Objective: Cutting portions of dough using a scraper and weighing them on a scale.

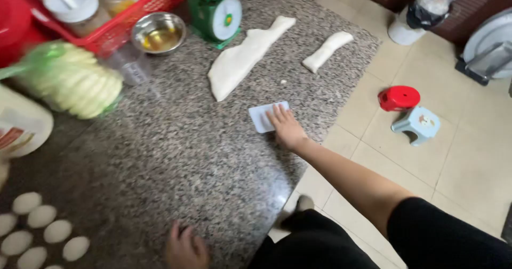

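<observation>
Both hands are resting on the tabletop [176,157]: the right hand [286,126] is lying flat with fingers spread on a white plastic scraper [262,117], pressing it down near the right edge of the tabletop rather than gripping it, while the left hand [185,249] is sitting open and empty, fingers loosely spread, at the near edge.

The scraper is lying flat on the stone just below the big strip of dough [242,55], which is stretching toward the far edge beside the green scale [215,10]. A smaller piece of dough [327,50] is lying near the far right corner, apart from the big one.

To lift the scraper well, the fingers would probably need to slide it a little toward the right edge, so that a thumb can get under its thin side; on flat stone it is likely hard to pinch straight up.

Open room is lying in the middle of the tabletop, between the two hands. The left side is crowded: a bag of pale stacked rounds [72,79], a steel bowl [158,32] and a red basket [120,21], with small dough balls [40,231] filling the near left corner. The right edge is dropping straight to the tiled floor [464,162], so the small dough piece and the scraper are leaving little margin there.
</observation>
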